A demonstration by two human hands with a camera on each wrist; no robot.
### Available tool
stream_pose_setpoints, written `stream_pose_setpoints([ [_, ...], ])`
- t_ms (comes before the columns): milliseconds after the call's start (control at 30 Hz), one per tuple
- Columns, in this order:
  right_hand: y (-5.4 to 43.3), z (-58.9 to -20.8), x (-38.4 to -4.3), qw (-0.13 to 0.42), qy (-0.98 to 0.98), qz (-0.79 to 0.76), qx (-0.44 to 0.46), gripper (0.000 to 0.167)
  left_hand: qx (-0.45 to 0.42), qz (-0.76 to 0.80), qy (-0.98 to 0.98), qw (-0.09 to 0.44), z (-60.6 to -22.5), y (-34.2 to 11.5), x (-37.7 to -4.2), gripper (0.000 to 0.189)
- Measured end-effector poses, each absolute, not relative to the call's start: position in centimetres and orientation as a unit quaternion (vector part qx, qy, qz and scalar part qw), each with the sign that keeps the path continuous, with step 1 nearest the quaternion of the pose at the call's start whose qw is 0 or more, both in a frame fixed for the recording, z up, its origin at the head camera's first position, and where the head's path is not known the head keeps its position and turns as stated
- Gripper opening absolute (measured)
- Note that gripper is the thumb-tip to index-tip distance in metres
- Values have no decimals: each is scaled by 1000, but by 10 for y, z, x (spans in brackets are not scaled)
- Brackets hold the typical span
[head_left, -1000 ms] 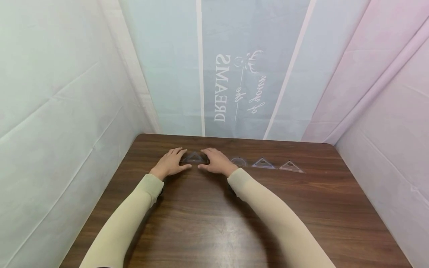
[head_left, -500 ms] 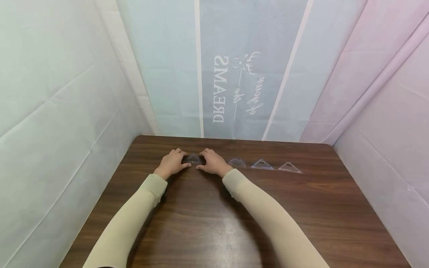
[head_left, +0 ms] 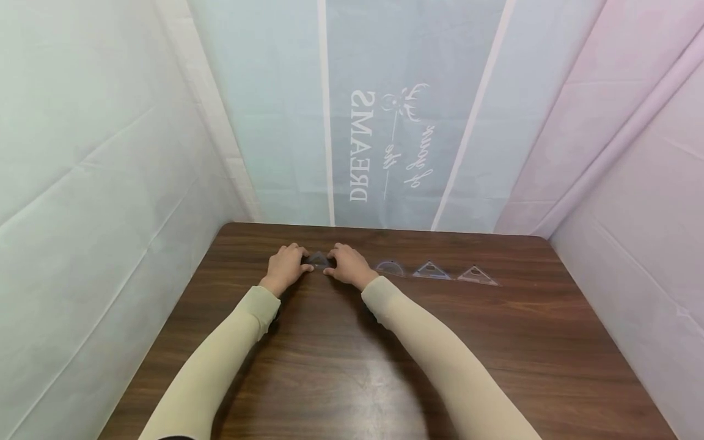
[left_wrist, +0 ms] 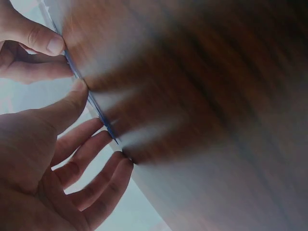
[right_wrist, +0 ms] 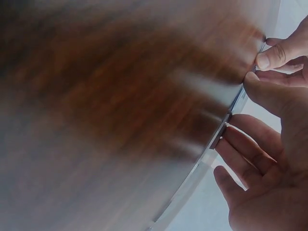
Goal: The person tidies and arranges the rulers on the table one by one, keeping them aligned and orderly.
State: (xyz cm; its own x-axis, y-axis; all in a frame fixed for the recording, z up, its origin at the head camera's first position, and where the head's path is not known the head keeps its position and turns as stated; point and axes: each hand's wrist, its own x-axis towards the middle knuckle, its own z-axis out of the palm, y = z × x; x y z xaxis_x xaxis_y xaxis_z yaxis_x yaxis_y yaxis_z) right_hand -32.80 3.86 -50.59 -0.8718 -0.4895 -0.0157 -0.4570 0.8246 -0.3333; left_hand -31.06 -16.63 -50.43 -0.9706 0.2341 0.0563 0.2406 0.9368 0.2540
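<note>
A brown wood-grained table (head_left: 550, 342) is enclosed by cloth. Behind the table, a pale blue cloth (head_left: 275, 110) is marked with white stripes (head_left: 327, 122) and sideways white lettering (head_left: 360, 146), "DREAMS" included. The table is flanked on its left by a creased whitish sheet (head_left: 93, 214), on its right by a pink-tinged one.

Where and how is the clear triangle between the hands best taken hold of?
Probably by its two lower corners, the left hand coming from the left and the right hand from the right. The triangle looks thin in the wrist views, and its point faces away from the person, leaving a corner toward each hand.
</note>
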Motion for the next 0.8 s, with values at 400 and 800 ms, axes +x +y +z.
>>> stream_pose_setpoints([
  [400, 32, -503, -327, 52, 953, -182, -237, 37, -106, -144, -984, 14, -502, -161, -309, 40],
  [800, 26, -505, -322, 48, 961, -176, -208, 37, -85, -196, -977, -26, -502, -161, -308, 32],
])
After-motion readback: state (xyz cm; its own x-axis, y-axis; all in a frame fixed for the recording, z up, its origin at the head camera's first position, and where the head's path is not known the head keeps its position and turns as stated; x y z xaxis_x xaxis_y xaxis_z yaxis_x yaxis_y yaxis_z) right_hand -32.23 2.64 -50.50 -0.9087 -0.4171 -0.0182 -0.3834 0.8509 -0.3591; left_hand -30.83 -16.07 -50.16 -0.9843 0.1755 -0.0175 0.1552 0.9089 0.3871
